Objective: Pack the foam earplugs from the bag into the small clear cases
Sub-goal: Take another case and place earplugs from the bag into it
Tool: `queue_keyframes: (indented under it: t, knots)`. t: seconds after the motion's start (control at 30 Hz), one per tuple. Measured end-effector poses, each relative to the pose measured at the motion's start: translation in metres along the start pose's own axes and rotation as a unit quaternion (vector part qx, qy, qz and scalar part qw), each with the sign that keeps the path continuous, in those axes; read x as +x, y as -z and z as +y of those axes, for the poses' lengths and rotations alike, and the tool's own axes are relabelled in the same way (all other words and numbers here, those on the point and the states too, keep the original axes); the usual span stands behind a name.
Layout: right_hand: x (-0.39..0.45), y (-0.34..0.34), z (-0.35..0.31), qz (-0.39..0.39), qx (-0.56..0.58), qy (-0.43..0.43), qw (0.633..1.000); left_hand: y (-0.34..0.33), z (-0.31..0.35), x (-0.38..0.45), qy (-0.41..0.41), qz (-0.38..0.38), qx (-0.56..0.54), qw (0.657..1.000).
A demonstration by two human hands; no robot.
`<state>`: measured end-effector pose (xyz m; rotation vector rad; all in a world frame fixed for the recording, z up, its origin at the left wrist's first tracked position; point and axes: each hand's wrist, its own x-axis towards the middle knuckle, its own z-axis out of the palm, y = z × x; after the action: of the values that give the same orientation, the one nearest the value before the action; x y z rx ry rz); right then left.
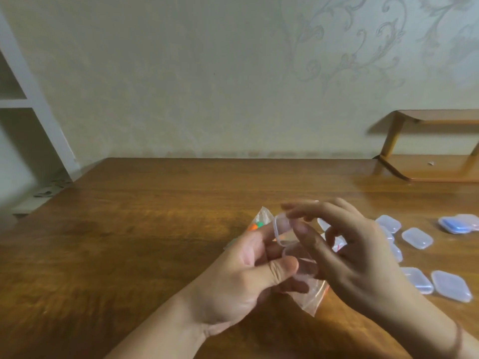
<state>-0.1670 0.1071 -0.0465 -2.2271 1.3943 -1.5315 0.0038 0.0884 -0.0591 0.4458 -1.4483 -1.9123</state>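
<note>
Notably, head view, labels as follows.
Open case (286, 238): thin clear plastic, light, stiff, slick; hinged lid up; best pinched at the rims.
Left hand (248, 278): fingers closed on the case base.
Right hand (347, 244): fingertips narrow at the lid.
Bag (308, 294): soft crinkly film under both hands; earplugs (255, 225), squashy foam, at 11 o'clock.
Spare cases (417, 238): rounded, at 3 o'clock on the wooden table (129, 229).

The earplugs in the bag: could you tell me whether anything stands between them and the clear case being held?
Yes. The earplugs lie inside the plastic bag on the table, beneath both hands, so the bag's film separates them from the open clear case.
</note>
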Motion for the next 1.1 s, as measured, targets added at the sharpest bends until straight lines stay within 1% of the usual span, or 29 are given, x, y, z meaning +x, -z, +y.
queue_keyframes:
  t: [0.07,0.13,0.17,0.2,0.23,0.27,0.3,0.33,0.37,0.4,0.43,0.5,0.6,0.73,0.83,0.87,1.0,1.1]
  knots:
    - [0.002,0.01,0.001,0.028,0.035,-0.009,0.999,0.005,0.005,0.001,0.007,0.035,-0.072,0.997]
    - [0.005,0.025,0.004,0.07,0.032,-0.028,0.997,0.011,0.011,0.003,0.005,0.108,-0.15,0.983]
    - [0.008,0.034,0.008,0.064,0.014,-0.042,0.997,0.015,0.013,0.005,0.002,0.15,-0.173,0.974]
    - [0.01,0.042,0.013,0.027,-0.022,-0.06,0.998,0.019,0.015,0.006,0.002,0.189,-0.185,0.964]
    - [0.01,0.05,0.02,-0.044,-0.076,-0.07,0.994,0.022,0.017,0.008,0.005,0.222,-0.193,0.956]
    - [0.01,0.056,0.028,-0.139,-0.131,-0.076,0.979,0.025,0.018,0.009,0.008,0.247,-0.201,0.948]
    - [0.009,0.061,0.034,-0.237,-0.176,-0.085,0.952,0.026,0.019,0.01,0.01,0.266,-0.212,0.94]
    - [0.007,0.062,0.038,-0.32,-0.204,-0.102,0.92,0.028,0.02,0.011,0.013,0.282,-0.222,0.933]
    - [0.006,0.063,0.039,-0.373,-0.211,-0.123,0.895,0.028,0.02,0.011,0.017,0.293,-0.228,0.928]
    - [0.004,0.06,0.038,-0.396,-0.204,-0.142,0.884,0.028,0.02,0.011,0.021,0.302,-0.23,0.925]
    - [0.004,0.056,0.036,-0.398,-0.196,-0.152,0.883,0.027,0.019,0.012,0.022,0.31,-0.23,0.922]
    - [0.003,0.044,0.031,-0.374,-0.194,-0.156,0.894,0.027,0.018,0.013,0.016,0.329,-0.234,0.915]
    - [-0.004,0.021,0.038,-0.343,-0.221,-0.116,0.906,0.03,0.017,0.015,-0.005,0.381,-0.239,0.893]
    - [-0.017,-0.011,0.048,-0.216,-0.185,-0.073,0.956,0.037,0.015,0.016,-0.029,0.418,-0.231,0.878]
    - [-0.016,-0.023,0.05,-0.14,-0.141,-0.057,0.978,0.035,0.012,0.018,-0.016,0.43,-0.223,0.875]
    - [-0.015,-0.025,0.05,-0.13,-0.133,-0.059,0.981,0.034,0.01,0.019,-0.011,0.434,-0.221,0.874]
    - [-0.013,-0.03,0.051,-0.132,-0.106,-0.082,0.982,0.033,0.005,0.02,-0.004,0.444,-0.214,0.87]
    - [-0.01,-0.036,0.048,-0.15,-0.086,-0.077,0.982,0.032,0.003,0.021,-0.005,0.448,-0.208,0.87]
